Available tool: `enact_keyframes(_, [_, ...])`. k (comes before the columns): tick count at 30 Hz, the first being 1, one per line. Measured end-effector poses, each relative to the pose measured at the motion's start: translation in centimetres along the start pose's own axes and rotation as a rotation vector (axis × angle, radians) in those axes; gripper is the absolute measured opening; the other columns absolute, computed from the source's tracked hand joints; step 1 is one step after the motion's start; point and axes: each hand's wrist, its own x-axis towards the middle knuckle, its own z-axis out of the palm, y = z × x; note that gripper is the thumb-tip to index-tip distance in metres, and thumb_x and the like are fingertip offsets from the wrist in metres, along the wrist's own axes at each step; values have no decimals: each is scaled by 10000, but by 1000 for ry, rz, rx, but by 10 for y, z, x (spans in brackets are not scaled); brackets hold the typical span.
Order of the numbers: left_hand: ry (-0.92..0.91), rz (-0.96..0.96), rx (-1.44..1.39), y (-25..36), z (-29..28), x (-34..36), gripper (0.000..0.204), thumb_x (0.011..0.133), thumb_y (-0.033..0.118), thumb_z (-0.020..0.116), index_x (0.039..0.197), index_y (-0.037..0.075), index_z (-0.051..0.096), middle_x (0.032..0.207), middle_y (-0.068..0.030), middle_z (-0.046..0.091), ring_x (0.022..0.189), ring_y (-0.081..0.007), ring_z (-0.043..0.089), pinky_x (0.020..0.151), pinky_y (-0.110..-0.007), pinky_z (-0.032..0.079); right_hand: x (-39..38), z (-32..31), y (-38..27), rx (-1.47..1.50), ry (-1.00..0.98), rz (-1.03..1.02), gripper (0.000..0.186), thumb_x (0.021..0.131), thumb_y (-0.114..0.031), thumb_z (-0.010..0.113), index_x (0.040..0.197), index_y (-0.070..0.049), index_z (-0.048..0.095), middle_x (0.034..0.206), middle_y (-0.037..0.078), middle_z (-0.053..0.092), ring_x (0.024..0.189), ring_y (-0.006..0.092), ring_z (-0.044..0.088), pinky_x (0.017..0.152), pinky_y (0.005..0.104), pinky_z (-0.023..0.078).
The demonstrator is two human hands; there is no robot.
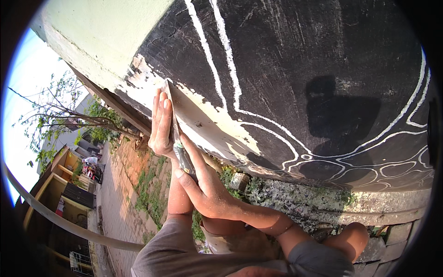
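A long flat knife-like blade [174, 111] stands with its edge against the painted wall [277, 55]. My right hand [200, 184] is closed round its wrapped handle [182, 157], the index finger stretched along it. My left hand [161, 122] presses against the blade's outer side, its fingers straight and together rather than wrapped. Beside the blade, the wall's black paint is gone, leaving a pale, ragged-edged patch [207, 115]. White painted lines [221, 41] run over the remaining black surface. Pale specks dot my forearms.
Light green paint [106, 27] covers the upper left of the wall. Below the wall lie a rough, flaked ledge [318, 207] and weeds. On the left, a paved lane [115, 217] runs past a small tree [78, 115] and a yellow-framed building [60, 184].
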Motion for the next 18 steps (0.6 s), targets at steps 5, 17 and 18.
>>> enact_keyframes(5, [-53,156,20,-12,-11,15,334,829,16,637,1161,-2,663,1200,-188,648,1196,-380,569,1005,-448,479,6,-3,-7,-14,-71,2,594,989,-131,444,1485,71,186,1518,258,256,1437,324,230,1160,409,177])
enact_keyframes(17, [-213,8,-37,26,-17,-42,238,840,27,653,1067,59,715,1123,-158,689,1172,-340,599,1027,-495,443,-51,-10,1,80,103,221,546,989,-132,457,1456,75,262,1453,288,349,1395,354,316,1133,421,245])
enact_keyframes(18, [-185,49,-40,25,-14,-41,234,845,27,651,1069,55,712,1113,-163,692,1165,-343,603,1028,-498,442,-55,-9,1,110,135,238,539,988,-136,465,1447,81,284,1446,285,364,1389,353,329,1130,420,254])
